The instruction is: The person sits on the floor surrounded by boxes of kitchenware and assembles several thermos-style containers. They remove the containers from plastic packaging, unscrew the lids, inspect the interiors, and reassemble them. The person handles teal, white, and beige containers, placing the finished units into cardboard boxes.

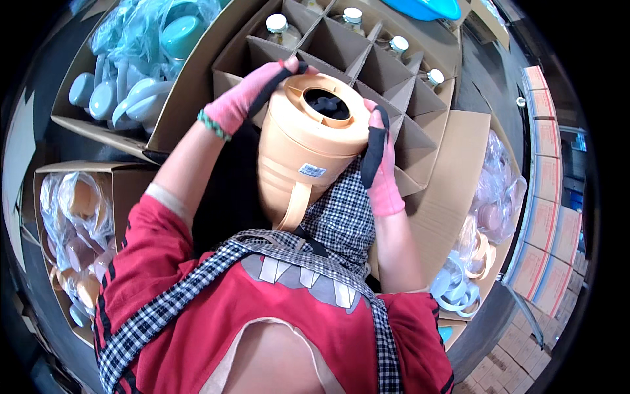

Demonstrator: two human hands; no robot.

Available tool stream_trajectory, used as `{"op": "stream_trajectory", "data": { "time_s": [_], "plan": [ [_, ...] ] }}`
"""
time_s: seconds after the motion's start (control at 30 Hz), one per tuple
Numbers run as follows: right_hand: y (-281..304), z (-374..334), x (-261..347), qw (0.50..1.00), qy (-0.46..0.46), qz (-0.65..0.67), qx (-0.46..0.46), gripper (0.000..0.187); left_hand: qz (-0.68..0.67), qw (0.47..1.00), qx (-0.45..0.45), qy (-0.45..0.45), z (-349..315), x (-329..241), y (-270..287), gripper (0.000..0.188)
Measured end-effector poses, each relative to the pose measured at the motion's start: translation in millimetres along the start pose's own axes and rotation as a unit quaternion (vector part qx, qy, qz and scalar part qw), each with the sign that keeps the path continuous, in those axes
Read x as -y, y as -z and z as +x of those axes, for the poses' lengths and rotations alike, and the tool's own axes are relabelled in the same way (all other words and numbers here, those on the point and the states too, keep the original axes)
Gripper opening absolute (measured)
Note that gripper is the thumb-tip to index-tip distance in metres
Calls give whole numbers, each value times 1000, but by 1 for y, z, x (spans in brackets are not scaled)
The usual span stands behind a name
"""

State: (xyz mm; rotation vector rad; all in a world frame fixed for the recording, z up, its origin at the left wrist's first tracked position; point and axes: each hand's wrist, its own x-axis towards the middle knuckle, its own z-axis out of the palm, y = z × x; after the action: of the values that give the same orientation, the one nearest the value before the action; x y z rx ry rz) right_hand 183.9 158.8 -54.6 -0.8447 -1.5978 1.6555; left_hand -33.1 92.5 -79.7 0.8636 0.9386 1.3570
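Observation:
Both my hands wear pink gloves with black finger parts. Between them is a peach plastic thermos jug (pixel 279 154), tilted, with its round ringed end upward and its handle hanging toward my apron. A dark recess shows in the middle of that end, and a small white label is stuck on the side. My left hand (pixel 262 85) is curled over the left of the upper rim. On the other side, my right hand (pixel 382 151) grips the rim, thumb near the top. Just beyond stands a divided cardboard carton (pixel 430 134), where several clear bottles (pixel 279 33) with white caps sit in compartments.
At upper left, a carton (pixel 105 134) holds bagged teal and pale blue plastic parts. Further open cartons with peach, lilac and blue parts stand at left (pixel 138 190) and right (pixel 453 164). A blue basin (pixel 426 8) lies at the far edge; stacked boxes (pixel 545 164) line the right.

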Motion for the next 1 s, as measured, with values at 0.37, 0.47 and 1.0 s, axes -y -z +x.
{"op": "stream_trajectory", "data": {
  "time_s": [0.37,0.47,1.0],
  "plan": [
    [17,42,-6,991,41,-11,125,39,-8,986,-161,43,-16,-9,-39,53],
    [30,70,-32,956,-163,163,182,40,540,797,-193,-191,-55,-17,-71,38],
    [20,47,-11,944,-164,210,192,41,368,920,-131,19,-27,-28,-57,56]
  ]
}}
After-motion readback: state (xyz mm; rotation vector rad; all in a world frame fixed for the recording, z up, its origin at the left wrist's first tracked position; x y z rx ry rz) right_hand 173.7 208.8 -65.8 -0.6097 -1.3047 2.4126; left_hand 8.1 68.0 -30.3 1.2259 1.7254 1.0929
